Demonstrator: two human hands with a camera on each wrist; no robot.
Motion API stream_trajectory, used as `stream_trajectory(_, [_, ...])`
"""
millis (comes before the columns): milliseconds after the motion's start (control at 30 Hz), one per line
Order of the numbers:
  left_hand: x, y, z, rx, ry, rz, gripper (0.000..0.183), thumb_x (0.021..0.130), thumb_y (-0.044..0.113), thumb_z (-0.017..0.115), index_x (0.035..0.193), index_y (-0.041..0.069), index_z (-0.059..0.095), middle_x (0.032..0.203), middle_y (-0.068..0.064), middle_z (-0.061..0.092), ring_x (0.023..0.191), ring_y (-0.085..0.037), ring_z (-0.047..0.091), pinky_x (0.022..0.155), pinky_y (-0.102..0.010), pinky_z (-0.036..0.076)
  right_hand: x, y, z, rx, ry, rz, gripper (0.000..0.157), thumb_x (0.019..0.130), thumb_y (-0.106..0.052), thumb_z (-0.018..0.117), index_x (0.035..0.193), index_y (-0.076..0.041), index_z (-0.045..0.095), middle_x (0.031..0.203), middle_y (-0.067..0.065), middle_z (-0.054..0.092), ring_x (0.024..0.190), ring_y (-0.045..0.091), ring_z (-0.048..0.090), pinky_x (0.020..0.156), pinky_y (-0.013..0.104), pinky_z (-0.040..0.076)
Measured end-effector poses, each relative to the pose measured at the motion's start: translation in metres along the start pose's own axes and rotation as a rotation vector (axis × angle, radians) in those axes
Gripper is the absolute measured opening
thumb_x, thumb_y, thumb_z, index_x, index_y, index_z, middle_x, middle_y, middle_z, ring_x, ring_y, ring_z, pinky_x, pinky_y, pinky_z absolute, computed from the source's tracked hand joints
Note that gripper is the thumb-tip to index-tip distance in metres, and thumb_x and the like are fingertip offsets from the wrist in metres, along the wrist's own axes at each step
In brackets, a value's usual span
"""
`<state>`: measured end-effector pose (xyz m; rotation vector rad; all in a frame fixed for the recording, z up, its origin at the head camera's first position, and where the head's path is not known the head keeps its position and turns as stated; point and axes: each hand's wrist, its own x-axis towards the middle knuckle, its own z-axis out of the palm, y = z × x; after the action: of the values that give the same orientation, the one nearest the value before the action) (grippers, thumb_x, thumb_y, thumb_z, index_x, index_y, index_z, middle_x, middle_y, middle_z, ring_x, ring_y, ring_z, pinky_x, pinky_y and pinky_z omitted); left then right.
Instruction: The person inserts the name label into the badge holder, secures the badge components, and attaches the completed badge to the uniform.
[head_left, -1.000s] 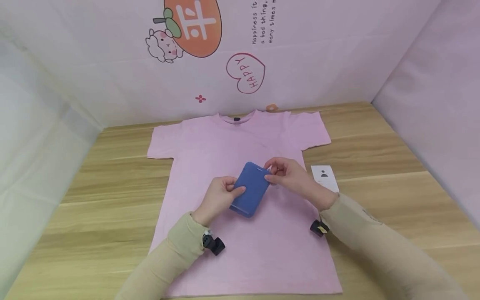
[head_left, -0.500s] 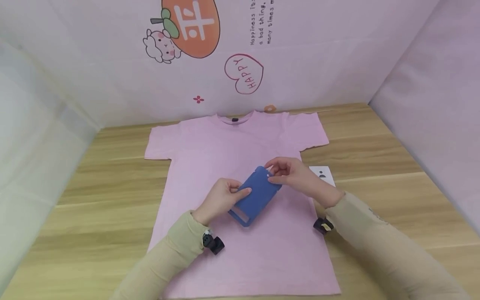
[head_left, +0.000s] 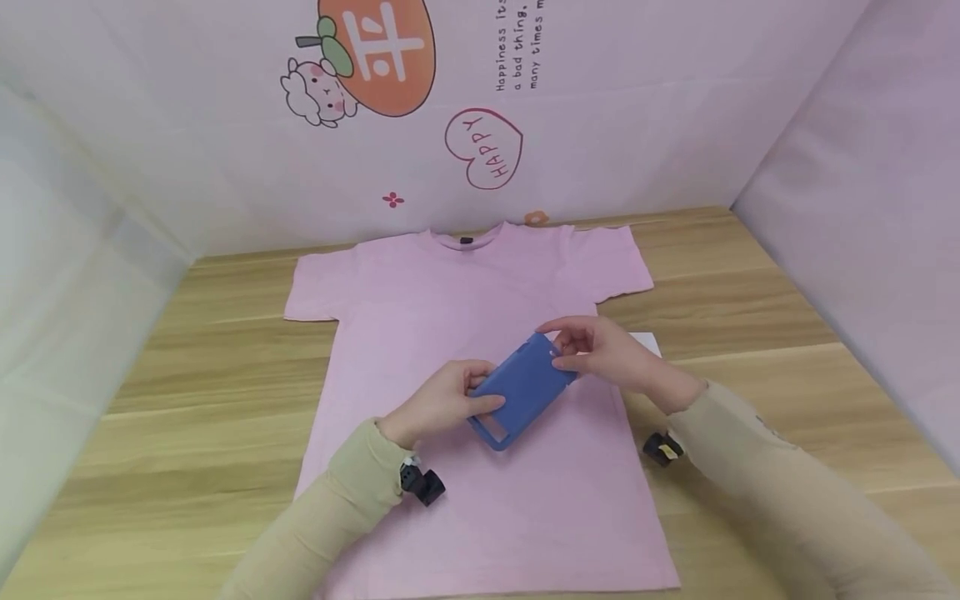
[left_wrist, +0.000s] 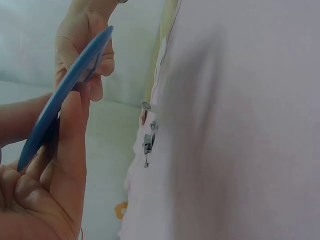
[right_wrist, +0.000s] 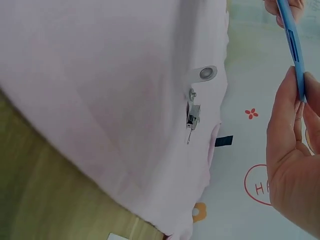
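Observation:
A blue plastic card holder (head_left: pixel 529 390) is held at a slant above a pink T-shirt (head_left: pixel 465 525), a cut-out window at its lower end. My left hand (head_left: pixel 450 398) pinches its lower left side, thumb on top and fingers beneath. At its upper right end, my right hand (head_left: pixel 600 354) pinches the edge between thumb and fingers. The left wrist view shows the holder (left_wrist: pixel 65 95) edge-on. A metal badge clip (right_wrist: pixel 193 116) with a clear snap strap appears against the shirt in both wrist views; in the head view it is hidden.
The shirt lies flat on a wooden table (head_left: pixel 210 400), collar toward the back wall. A white card (head_left: pixel 647 340) rests right of the shirt, partly behind my right forearm. A printed cloth (head_left: pixel 600 125) hangs behind, with pale cloth walls at both sides.
The holder has turned clockwise and shifted right, its lower window coming into view. Both hands have moved slightly right with it, and my right forearm covers more of the white card.

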<state>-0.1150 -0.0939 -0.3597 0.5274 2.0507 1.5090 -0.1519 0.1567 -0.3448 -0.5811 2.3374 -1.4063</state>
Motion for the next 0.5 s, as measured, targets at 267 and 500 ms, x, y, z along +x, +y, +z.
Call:
stream_trajectory(267, [-0.0045, 0.0009, 0.0011, 0.016, 0.069, -0.005, 0.022, 0.089, 0.003, 0.062, 0.108, -0.007, 0.062, 0.088, -0.018, 0.071, 0.063, -0.010, 0.066, 0.063, -0.030, 0.058, -0.0015, 0.0007, 0.0006, 0.017, -0.001, 0.001, 0.045, 0.083, 0.003, 0.065, 0.126, 0.002, 0.053, 0.093, 0.010, 0.053, 0.077, 0.010, 0.054, 0.059, 0.023, 0.053])
stream_trajectory(500, [-0.0068, 0.0003, 0.0010, 0.025, 0.101, 0.004, 0.020, 0.089, 0.006, 0.063, 0.106, -0.005, 0.063, 0.086, -0.016, 0.072, 0.067, -0.018, 0.068, 0.063, -0.030, 0.058, -0.0018, 0.0025, -0.0001, 0.003, 0.022, 0.015, 0.044, 0.084, 0.003, 0.064, 0.127, 0.000, 0.053, 0.096, 0.011, 0.053, 0.076, 0.009, 0.054, 0.059, 0.026, 0.053])
